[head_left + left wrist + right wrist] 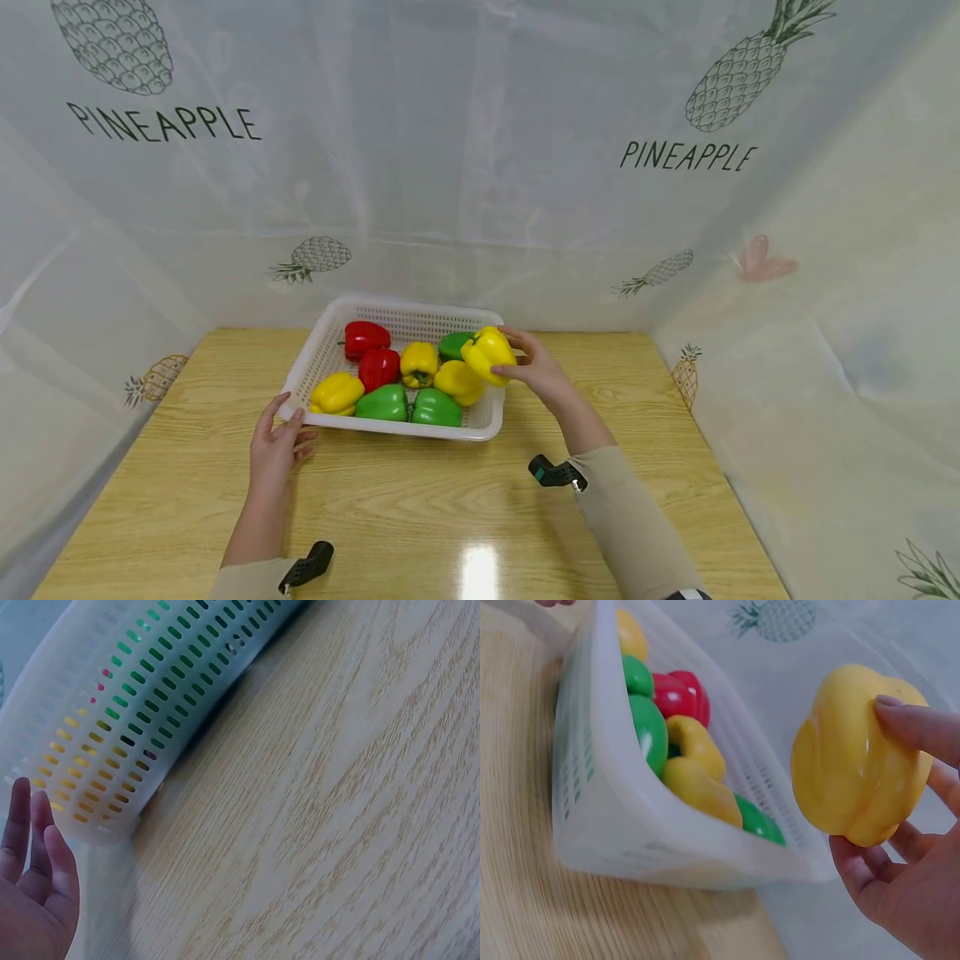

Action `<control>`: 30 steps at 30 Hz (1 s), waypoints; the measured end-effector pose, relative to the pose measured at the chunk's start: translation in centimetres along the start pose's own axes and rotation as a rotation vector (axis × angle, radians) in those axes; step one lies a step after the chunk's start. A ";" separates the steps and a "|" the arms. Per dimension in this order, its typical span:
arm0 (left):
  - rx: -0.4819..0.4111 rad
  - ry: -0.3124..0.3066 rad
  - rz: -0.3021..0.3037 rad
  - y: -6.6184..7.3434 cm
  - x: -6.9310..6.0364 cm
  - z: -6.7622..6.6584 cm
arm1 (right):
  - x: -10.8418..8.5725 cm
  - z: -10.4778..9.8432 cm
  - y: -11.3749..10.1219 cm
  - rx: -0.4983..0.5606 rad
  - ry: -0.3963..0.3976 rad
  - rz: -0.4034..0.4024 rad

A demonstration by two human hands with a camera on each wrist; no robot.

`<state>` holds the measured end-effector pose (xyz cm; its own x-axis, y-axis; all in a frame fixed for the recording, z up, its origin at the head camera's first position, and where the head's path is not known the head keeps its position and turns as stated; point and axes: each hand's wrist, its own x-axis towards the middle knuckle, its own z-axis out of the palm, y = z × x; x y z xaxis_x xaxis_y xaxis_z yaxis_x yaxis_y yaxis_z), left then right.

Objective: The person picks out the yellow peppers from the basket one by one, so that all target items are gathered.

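Over wood tabletop [405, 500], hands [534, 365] touch basket [397, 427], grip yellow pepper [487, 354].

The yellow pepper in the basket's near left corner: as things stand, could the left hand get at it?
Probably yes: the left hand is by that corner, and nothing lies on top of that yellow pepper. The basket wall stands between them, so it would likely reach over.
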<state>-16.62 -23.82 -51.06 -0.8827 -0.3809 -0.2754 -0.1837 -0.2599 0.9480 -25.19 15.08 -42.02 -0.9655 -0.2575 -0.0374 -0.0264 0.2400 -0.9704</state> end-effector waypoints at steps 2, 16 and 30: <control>-0.005 -0.002 0.004 0.0 0.0 0.0 | -0.1 -0.5 0.2 -0.002 0.010 0.001; -0.009 0.006 -0.013 -0.2 0.1 0.0 | -0.6 -3.4 2.8 0.035 0.098 0.033; 0.016 0.008 -0.008 -0.1 0.1 0.0 | 0.0 -4.1 5.8 0.129 0.155 0.044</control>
<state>-16.72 -23.90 -51.15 -0.8775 -0.3863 -0.2843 -0.1976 -0.2490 0.9481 -26.42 20.34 -46.63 -0.9936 -0.0994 -0.0530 0.0406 0.1235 -0.9915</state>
